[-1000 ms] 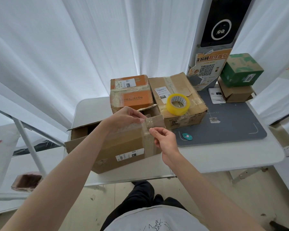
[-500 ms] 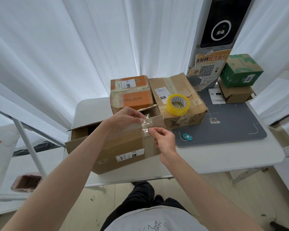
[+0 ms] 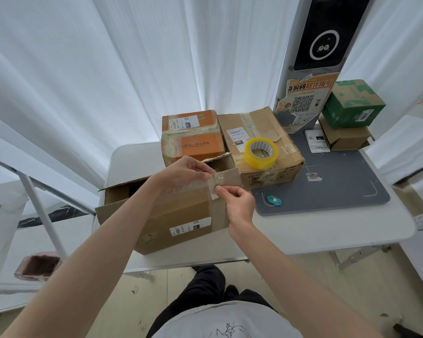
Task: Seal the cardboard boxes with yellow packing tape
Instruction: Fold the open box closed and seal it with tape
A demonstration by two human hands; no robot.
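Observation:
An open brown cardboard box (image 3: pixel 181 215) lies near the front edge of the white table (image 3: pixel 327 235). My left hand (image 3: pixel 183 173) pinches the near flap at its top edge, beside a strip of old clear tape (image 3: pixel 215 185). My right hand (image 3: pixel 237 203) pinches the lower end of that tape strip on the box's front face. The yellow tape roll (image 3: pixel 260 153) sits on a closed brown box (image 3: pixel 261 147) behind, out of either hand.
An orange box (image 3: pixel 193 135) stands behind the open box. A teal box cutter (image 3: pixel 274 200) lies on a grey mat (image 3: pixel 340 186). A green box (image 3: pixel 352 103) sits on a small brown box (image 3: pixel 344 137) at the right. A kiosk pillar (image 3: pixel 313 69) rises at the back.
My right hand has slid down the front of the box with the tape end. The crumpled tape that stood up at the flap edge now lies flatter against the cardboard.

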